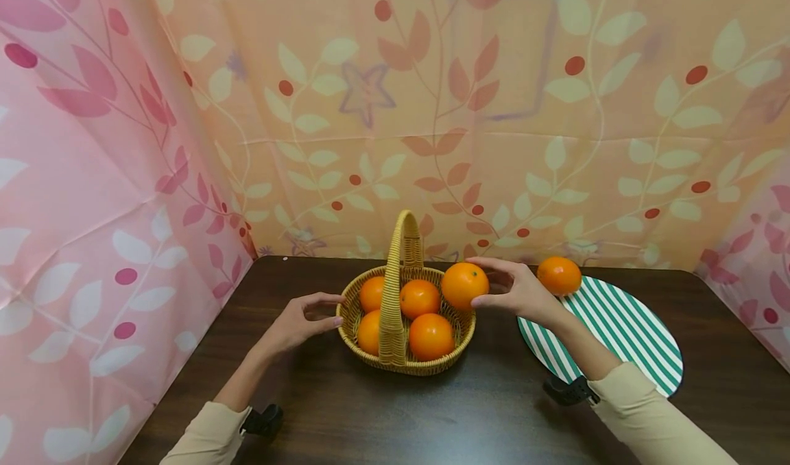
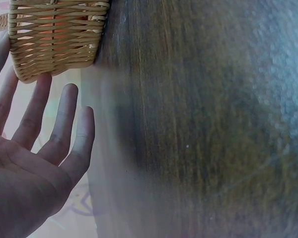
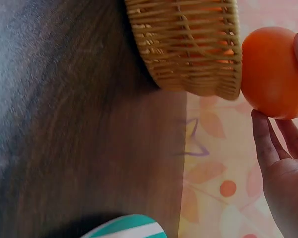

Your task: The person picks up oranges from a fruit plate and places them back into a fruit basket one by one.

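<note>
A yellow wicker basket [image 1: 404, 365] with a tall arched handle stands on the dark table, several oranges [image 1: 431, 337] lying inside it. My right hand [image 1: 524, 292] grips another orange [image 1: 465, 286] between thumb and fingers, over the basket's right rim. In the right wrist view, this held orange [image 3: 273, 73] is level with the wicker edge. My left hand [image 1: 302, 323] is at the basket's left side, fingertips right at the rim. Its fingers are loosely extended in the left wrist view, close against the wicker wall [image 2: 59, 44].
Right of the basket lies a round placemat [image 1: 629, 335] with green and white stripes. One more orange [image 1: 559, 276] sits at its far left edge. A flowered cloth [image 1: 432, 108] hangs behind the dark wooden table [image 1: 432, 424] and along both sides.
</note>
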The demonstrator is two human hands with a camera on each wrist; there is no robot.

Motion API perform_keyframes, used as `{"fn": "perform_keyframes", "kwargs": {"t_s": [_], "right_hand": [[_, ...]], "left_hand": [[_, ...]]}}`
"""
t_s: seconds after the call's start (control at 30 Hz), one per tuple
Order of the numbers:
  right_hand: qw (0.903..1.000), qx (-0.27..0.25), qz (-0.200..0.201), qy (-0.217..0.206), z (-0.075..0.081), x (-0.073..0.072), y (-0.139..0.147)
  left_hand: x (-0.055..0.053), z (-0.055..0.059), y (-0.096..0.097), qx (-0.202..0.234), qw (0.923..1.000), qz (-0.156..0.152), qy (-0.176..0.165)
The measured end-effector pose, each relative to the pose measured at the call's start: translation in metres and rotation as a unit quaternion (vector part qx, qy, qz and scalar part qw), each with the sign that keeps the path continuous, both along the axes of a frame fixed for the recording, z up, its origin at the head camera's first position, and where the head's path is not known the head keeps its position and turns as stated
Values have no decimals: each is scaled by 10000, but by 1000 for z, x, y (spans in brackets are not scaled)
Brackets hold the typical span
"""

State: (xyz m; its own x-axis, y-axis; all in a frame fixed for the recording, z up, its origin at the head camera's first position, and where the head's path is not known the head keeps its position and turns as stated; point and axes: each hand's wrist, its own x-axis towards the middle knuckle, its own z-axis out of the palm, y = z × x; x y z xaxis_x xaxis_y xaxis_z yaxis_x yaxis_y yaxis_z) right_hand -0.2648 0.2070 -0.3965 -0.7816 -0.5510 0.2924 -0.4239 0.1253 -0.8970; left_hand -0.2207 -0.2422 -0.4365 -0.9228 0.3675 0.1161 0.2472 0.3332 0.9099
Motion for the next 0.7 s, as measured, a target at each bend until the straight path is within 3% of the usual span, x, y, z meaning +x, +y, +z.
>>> {"fn": "perform_keyframes", "kwargs": {"t_s": [0.47,0.7], "right_hand": [[9975,241,235,621,-9,4,-17],[9969,315,246,671,-11,3,-18]], "left_hand": [[1,1,1,42,10000,37,15],[1,0,1,20,10000,48,5]]}}
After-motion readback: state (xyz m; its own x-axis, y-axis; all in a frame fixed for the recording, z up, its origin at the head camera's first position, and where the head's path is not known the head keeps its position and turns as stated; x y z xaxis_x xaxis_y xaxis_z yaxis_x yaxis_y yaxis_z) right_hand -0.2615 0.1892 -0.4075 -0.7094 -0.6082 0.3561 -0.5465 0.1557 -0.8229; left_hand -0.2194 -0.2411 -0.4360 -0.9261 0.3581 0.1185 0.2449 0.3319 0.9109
